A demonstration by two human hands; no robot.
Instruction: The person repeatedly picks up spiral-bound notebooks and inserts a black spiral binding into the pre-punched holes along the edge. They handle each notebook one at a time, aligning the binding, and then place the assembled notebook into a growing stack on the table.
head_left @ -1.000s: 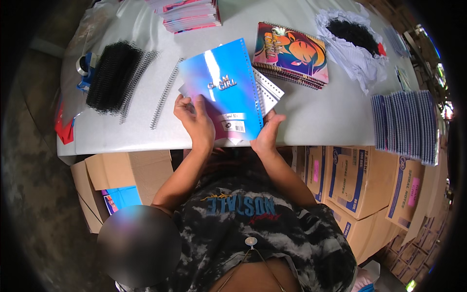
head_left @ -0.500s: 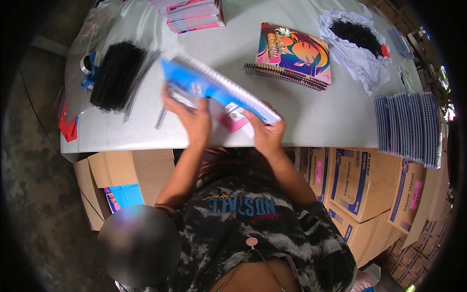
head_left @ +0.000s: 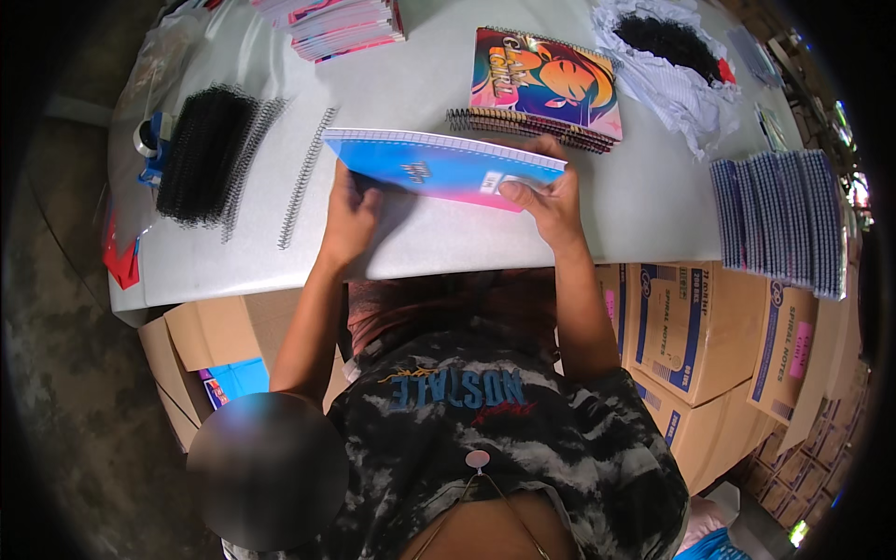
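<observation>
Nearest the person, stacked brown cardboard boxes [head_left: 695, 327] with blue and pink labels stand under the front edge of the pale grey counter [head_left: 653, 201]; most are shut, while one at lower left [head_left: 201, 350] is open and shows blue covers inside. Above the counter's near edge both hands hold up a thin blue notebook with a pink fade and white lined pages [head_left: 448, 166], clear of the surface. It is tilted so its cover faces the person and its upper edge shows as a pale line; its long axis runs left to right, the left end slightly farther and higher than the right. The left hand [head_left: 350, 219] is curled on the notebook's lower left part, fingers behind it. The right hand [head_left: 546, 201] pinches the right end, thumb on the cover and fingers wrapped behind. Left of the notebook a single loose wire spiral binding [head_left: 303, 177] lies on the counter, and farther left a black heap of spiral bindings [head_left: 201, 154]. At the right, a row of blue-covered notebooks [head_left: 779, 219] overhangs the edge. Just beyond the right hand lies a stack of spiral notebooks with a bright orange, pink and blue cover [head_left: 546, 89]. Farther back sit a pile of pink-edged notebooks [head_left: 341, 23] and white crumpled paper holding black bindings [head_left: 672, 56].
</observation>
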